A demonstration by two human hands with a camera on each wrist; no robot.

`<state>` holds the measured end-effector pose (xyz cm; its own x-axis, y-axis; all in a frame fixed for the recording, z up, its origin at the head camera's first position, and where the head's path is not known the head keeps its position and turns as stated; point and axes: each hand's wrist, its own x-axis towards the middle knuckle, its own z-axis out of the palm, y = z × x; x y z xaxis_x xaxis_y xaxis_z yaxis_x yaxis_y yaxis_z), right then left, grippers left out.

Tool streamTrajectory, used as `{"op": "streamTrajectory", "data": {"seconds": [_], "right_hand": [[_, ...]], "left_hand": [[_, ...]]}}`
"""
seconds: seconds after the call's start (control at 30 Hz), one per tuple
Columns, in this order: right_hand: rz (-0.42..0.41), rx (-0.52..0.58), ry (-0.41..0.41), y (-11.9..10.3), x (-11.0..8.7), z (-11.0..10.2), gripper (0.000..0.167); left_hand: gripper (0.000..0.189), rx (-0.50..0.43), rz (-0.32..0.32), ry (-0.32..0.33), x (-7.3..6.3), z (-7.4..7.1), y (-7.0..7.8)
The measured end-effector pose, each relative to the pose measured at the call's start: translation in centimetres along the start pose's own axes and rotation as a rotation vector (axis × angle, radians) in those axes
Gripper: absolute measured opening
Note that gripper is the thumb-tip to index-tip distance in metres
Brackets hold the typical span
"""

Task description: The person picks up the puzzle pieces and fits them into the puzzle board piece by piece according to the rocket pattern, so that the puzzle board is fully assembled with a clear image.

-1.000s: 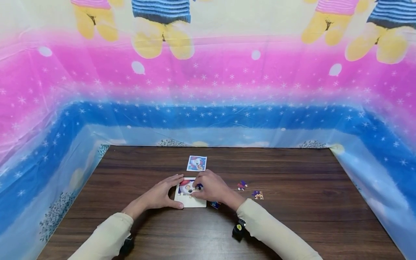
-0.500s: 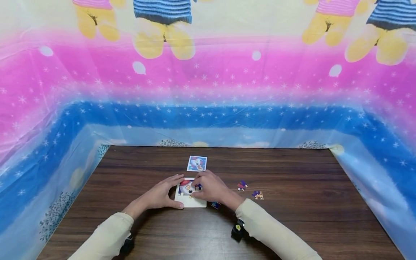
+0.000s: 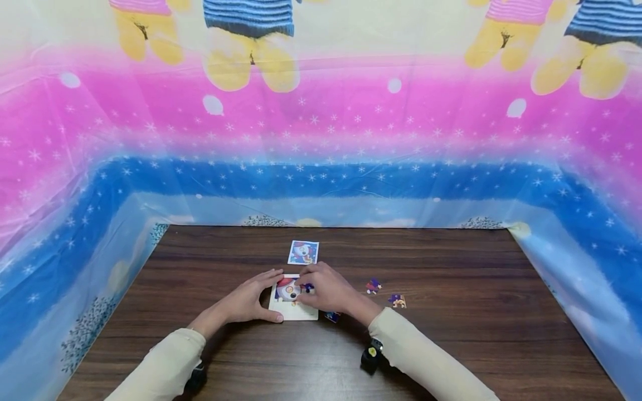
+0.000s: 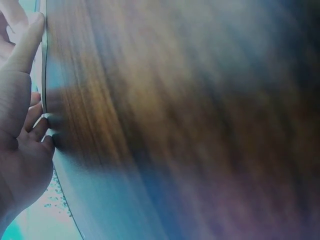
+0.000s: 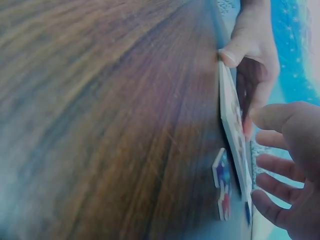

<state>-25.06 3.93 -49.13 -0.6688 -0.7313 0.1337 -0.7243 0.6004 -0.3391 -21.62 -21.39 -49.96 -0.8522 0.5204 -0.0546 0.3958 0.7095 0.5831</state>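
Note:
A white-framed jigsaw puzzle board (image 3: 296, 313) lies on the brown table, its upper part filled with a cartoon picture and its lower part plain. My left hand (image 3: 249, 298) holds the board's left side, with the fingers at the far corner and the thumb on the near corner. Over the board's right half, my right hand (image 3: 326, 287) pinches a dark blue puzzle piece (image 3: 308, 288) between thumb and fingers, mostly hidden by that hand. In the right wrist view, the right hand (image 5: 295, 160) is close above the board (image 5: 231, 115).
Beyond the board lies a square picture card (image 3: 303, 252). Loose puzzle pieces lie to the right, one purple and red (image 3: 373, 286) and another purple and yellow (image 3: 398, 301). A blue piece (image 3: 332, 316) sits beside the board's near right corner. A printed cloth (image 3: 321, 178) surrounds the table.
The right hand and the dark blue piece shift very slightly over the board. The left hand, board and loose pieces stay where they were.

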Motion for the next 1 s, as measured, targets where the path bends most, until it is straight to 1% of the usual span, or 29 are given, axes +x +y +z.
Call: {"op": "streamTrajectory", "data": {"seconds": [0.13,0.3,0.4,0.53,0.7,0.87,1.0], "right_hand": [[-0.010,0.027,0.023,0.2,-0.8,-0.9,0.032],[0.022,0.093,0.077,1.2,-2.6,-2.0,0.036],[0.054,0.118,0.112,2.3,-4.0,-2.6,0.037],[0.089,0.120,0.147,3.9,-6.0,-3.4,0.037],[0.089,0.112,0.183,5.9,-8.0,-4.4,0.036],[0.097,0.108,0.199,8.0,-9.7,-4.8,0.035],[0.124,0.103,0.201,9.5,-10.9,-5.1,0.035]], "left_hand": [[0.101,0.004,-0.003,0.002,0.0,0.0,0.0],[0.101,0.008,-0.011,0.005,-0.1,0.1,-0.1],[0.101,0.011,-0.014,0.007,0.0,0.1,-0.2],[0.102,0.017,-0.014,0.007,0.0,0.1,-0.1],[0.103,0.022,-0.017,0.007,0.1,0.0,-0.1],[0.103,0.023,-0.017,0.005,0.1,0.1,-0.1],[0.102,0.018,-0.020,0.004,0.0,0.1,0.0]]}}
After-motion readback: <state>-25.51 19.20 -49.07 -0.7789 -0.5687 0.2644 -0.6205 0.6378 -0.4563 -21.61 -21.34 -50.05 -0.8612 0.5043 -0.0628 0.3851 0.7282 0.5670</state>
